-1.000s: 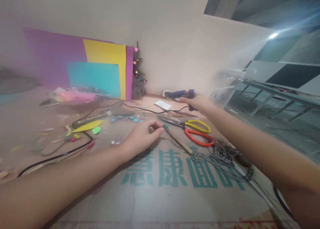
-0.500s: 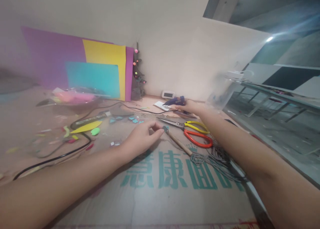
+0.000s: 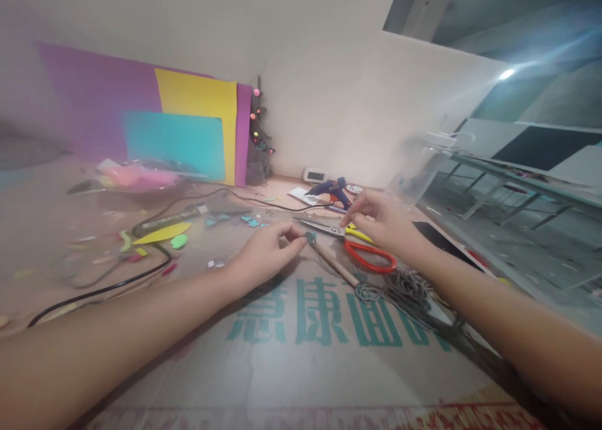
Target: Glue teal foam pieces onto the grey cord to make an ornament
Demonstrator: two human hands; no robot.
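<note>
My left hand [image 3: 275, 251] is closed in a pinch at a small dark teal piece [image 3: 310, 237] on the tip of a wooden stick [image 3: 336, 265]. Coiled grey cord [image 3: 371, 292] lies at the stick's other end. Above the scissors [image 3: 369, 254], with their red and yellow handles, hovers my right hand [image 3: 380, 220]. Its fingers are bent and apart, with nothing visible in them, and it hides part of the yellow handle. Just beyond it, a blue glue gun [image 3: 333, 188] rests on the table by a white paper [image 3: 301, 195].
Small blue cutouts [image 3: 254, 221] and a yellow leaf shape [image 3: 164, 232] lie on the left half. A black cable [image 3: 103, 294] crosses there. Coloured sheets [image 3: 188, 148] lean against the wall, beside a dark branch with small balls [image 3: 258, 126]. A small white display [image 3: 315, 175] stands behind.
My right hand has left the glue gun and come back toward me, over the scissors. The glue gun now lies on the table. My left hand keeps its pinch in nearly the same place.
</note>
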